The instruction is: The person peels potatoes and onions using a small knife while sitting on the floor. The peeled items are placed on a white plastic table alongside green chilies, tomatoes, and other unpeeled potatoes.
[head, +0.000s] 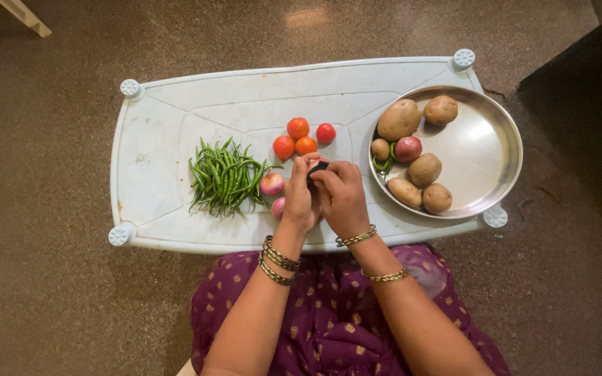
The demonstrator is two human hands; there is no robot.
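My left hand (299,202) and my right hand (341,196) meet over the middle of a low white plastic table (161,139). Between their fingertips sits a small dark object (317,167) with a pinkish onion mostly hidden by the fingers; which hand grips which I cannot tell. Two pink onions (272,184) lie just left of my left hand. A pile of green chillies (223,177) lies further left. Several red tomatoes (304,136) sit beyond my hands.
A round steel plate (485,150) at the table's right end holds several potatoes (398,120), a pink onion (407,148) and a few chillies. The floor is brown speckled stone. A dark piece of furniture stands at the upper right.
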